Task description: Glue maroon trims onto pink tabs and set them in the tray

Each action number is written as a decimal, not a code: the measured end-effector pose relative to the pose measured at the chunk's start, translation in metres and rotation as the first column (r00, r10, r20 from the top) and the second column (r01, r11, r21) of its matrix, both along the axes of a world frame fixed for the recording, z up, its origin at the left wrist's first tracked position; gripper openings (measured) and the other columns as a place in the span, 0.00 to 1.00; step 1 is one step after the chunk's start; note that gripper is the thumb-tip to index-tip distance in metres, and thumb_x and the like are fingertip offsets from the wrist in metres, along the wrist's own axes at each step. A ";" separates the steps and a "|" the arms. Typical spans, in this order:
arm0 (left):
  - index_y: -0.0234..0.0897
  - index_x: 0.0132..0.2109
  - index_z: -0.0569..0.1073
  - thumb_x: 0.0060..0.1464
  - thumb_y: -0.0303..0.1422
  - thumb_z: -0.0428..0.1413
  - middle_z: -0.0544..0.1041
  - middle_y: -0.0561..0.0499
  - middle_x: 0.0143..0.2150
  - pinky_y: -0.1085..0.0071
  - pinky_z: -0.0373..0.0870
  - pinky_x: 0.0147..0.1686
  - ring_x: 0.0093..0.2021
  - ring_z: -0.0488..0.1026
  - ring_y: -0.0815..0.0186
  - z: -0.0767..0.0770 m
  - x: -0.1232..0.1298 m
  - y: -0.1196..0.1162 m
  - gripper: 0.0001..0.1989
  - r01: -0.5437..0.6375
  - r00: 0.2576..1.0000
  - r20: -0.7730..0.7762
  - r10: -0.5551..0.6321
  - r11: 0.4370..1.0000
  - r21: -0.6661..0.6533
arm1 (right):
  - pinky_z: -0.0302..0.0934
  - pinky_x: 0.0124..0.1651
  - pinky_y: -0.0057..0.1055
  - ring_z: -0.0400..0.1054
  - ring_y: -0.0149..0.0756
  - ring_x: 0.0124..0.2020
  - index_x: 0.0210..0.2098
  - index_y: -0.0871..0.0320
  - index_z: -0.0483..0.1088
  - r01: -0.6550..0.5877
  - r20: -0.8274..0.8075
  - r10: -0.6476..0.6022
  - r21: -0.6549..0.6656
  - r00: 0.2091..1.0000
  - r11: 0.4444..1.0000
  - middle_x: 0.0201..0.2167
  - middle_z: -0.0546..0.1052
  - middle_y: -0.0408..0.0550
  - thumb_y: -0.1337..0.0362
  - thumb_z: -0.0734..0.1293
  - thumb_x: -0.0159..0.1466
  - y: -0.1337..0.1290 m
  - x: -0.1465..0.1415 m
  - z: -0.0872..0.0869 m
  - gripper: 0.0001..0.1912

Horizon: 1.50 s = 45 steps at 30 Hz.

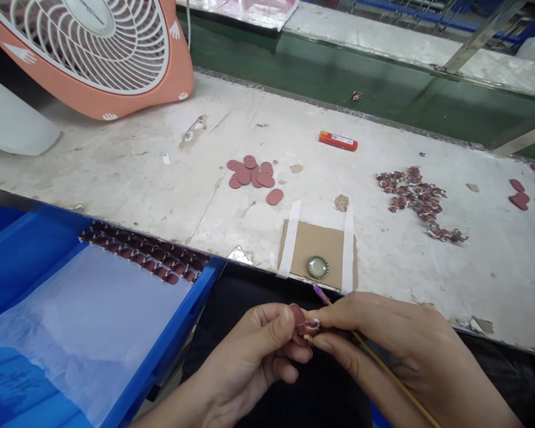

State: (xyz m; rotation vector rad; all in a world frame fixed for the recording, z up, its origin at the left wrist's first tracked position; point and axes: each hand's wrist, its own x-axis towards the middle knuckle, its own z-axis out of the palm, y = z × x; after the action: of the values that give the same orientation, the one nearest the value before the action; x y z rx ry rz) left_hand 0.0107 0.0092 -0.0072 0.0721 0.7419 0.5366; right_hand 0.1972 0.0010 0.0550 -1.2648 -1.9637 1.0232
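My left hand pinches a small dark red piece between thumb and fingers, below the table's front edge. From the right, my right hand grips the same piece at its other side, with thumb and forefinger pressed on a small brown and white part. A thin yellow stick with a purple tip also lies in my right hand, its tip pointing at the table. Just above the hands, a bottle cap rests on a cardboard pad held by white tape strips.
On the white table lie red oval pieces, a red stick-shaped item and a pile of small brown parts. An orange fan stands back left. A blue tray with rows of pieces sits lower left.
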 end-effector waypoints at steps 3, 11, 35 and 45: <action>0.33 0.30 0.83 0.41 0.42 0.73 0.79 0.53 0.23 0.87 0.71 0.18 0.23 0.76 0.76 0.001 0.000 0.000 0.16 -0.030 1.000 -0.003 0.030 0.999 -0.042 | 0.69 0.37 0.19 0.76 0.26 0.32 0.47 0.50 0.74 0.009 0.005 -0.009 0.000 1.000 1.000 0.35 0.80 0.37 0.70 0.68 0.68 0.001 -0.001 0.001 0.10; 0.33 0.30 0.84 0.40 0.39 0.74 0.80 0.54 0.23 0.87 0.73 0.19 0.23 0.76 0.77 0.005 0.002 0.001 0.14 -0.083 0.996 0.007 0.084 0.992 -0.094 | 0.69 0.35 0.19 0.75 0.26 0.30 0.42 0.53 0.74 0.025 0.011 -0.026 0.055 1.000 0.998 0.32 0.80 0.37 0.72 0.68 0.67 0.008 -0.006 0.002 0.08; 0.33 0.28 0.83 0.36 0.39 0.75 0.80 0.54 0.21 0.86 0.74 0.20 0.22 0.76 0.76 0.003 0.001 0.001 0.15 -0.110 0.994 -0.015 0.109 0.984 -0.136 | 0.66 0.35 0.17 0.73 0.22 0.31 0.40 0.54 0.72 -0.004 0.049 0.003 0.026 0.999 1.000 0.31 0.78 0.36 0.72 0.66 0.68 0.012 -0.007 -0.002 0.07; 0.33 0.27 0.83 0.33 0.39 0.76 0.79 0.54 0.21 0.85 0.74 0.20 0.21 0.75 0.76 0.007 0.003 0.003 0.17 -0.121 0.993 -0.006 0.121 0.982 -0.142 | 0.65 0.34 0.17 0.73 0.22 0.30 0.38 0.54 0.72 0.001 0.043 -0.001 0.007 0.999 1.000 0.31 0.78 0.36 0.72 0.67 0.68 0.012 -0.008 -0.002 0.06</action>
State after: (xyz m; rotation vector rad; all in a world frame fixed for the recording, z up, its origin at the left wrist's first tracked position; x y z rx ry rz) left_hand 0.0133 0.0122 -0.0005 -0.1069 0.7833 0.5982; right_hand 0.1897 0.0127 0.0527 -1.2939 -1.9971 0.9958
